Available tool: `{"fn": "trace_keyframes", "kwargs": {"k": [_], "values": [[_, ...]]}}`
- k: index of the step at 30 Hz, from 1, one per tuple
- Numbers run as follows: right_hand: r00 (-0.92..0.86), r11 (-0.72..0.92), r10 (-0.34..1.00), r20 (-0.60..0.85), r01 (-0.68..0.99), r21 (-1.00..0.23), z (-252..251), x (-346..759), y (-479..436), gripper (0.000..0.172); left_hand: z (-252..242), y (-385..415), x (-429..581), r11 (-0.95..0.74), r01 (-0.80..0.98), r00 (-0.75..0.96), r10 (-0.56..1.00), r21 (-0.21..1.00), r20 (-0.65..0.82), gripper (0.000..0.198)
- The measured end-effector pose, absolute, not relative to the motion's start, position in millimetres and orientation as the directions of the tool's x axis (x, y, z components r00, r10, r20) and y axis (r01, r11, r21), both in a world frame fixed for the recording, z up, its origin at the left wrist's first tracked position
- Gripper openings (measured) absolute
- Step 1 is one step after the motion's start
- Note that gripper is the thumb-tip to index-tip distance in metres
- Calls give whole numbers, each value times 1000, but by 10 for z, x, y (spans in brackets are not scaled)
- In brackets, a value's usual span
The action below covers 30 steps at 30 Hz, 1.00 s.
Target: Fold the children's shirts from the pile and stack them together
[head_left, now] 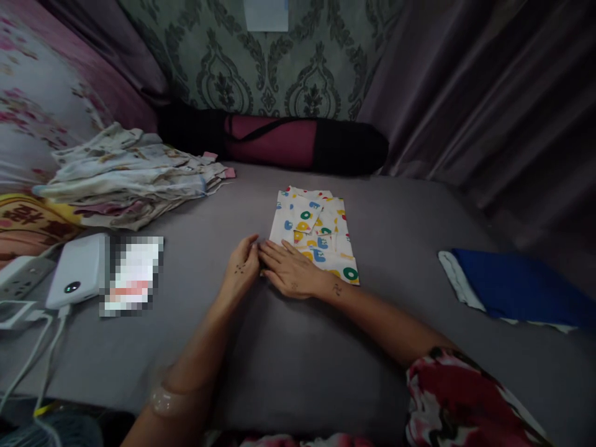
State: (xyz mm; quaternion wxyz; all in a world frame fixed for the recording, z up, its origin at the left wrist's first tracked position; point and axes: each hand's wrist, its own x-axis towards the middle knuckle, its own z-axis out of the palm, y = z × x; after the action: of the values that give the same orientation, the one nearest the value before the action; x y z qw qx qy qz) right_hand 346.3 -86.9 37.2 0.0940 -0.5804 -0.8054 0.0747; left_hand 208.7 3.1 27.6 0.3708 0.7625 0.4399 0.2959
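Observation:
A small folded white garment [321, 239] lies on the grey sheet before me, printed with blue, yellow, red and green figures. A folded-over part of it rests on top, somewhat askew. My right hand [293, 270] is spread flat over its lower left part, palm down, fingers stretched to the left. Beside the left edge of the cloth stands my left hand [241, 267], its thumb side up and close to the right fingertips. The left fingers are mostly hidden, so whether they grip the cloth does not show.
To the left are a pile of clothes [135, 171], a white power bank [79, 271] with cables, a power strip [25, 276] and a blurred-out flat item [133, 276]. A black and maroon long bag [274, 141] lies along the wall. Folded blue cloth [516, 282] rests at right.

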Motion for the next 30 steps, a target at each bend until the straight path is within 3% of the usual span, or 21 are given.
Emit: {"fn": "trace_keyframes", "kwargs": {"k": [8, 12, 15, 18, 22, 30], "values": [[-302, 295, 953, 27, 905, -307, 309, 3477, -847, 57, 188, 36, 2098, -365, 431, 456, 877, 826, 150, 42], [-196, 199, 980, 46, 915, -350, 469, 3626, -1022, 58, 219, 0, 2098, -408, 445, 515, 845, 797, 145, 44], [-44, 63, 996, 71, 955, -289, 546, 3773, -1274, 58, 235, -84, 2135, -566, 431, 609, 757, 703, 236, 42], [59, -49, 998, 34, 968, -246, 540, 3858, -1501, 59, 232, -234, 2210, -759, 390, 742, 594, 521, 310, 43], [51, -51, 999, -8, 972, -229, 440, 3820, -1627, 58, 203, -455, 2303, -874, 379, 861, 454, 305, 230, 52], [42, -38, 999, 12, 971, -234, 353, 3758, -1624, 56, 131, -513, 2340, -869, 433, 885, 461, 239, 72, 58]]}}
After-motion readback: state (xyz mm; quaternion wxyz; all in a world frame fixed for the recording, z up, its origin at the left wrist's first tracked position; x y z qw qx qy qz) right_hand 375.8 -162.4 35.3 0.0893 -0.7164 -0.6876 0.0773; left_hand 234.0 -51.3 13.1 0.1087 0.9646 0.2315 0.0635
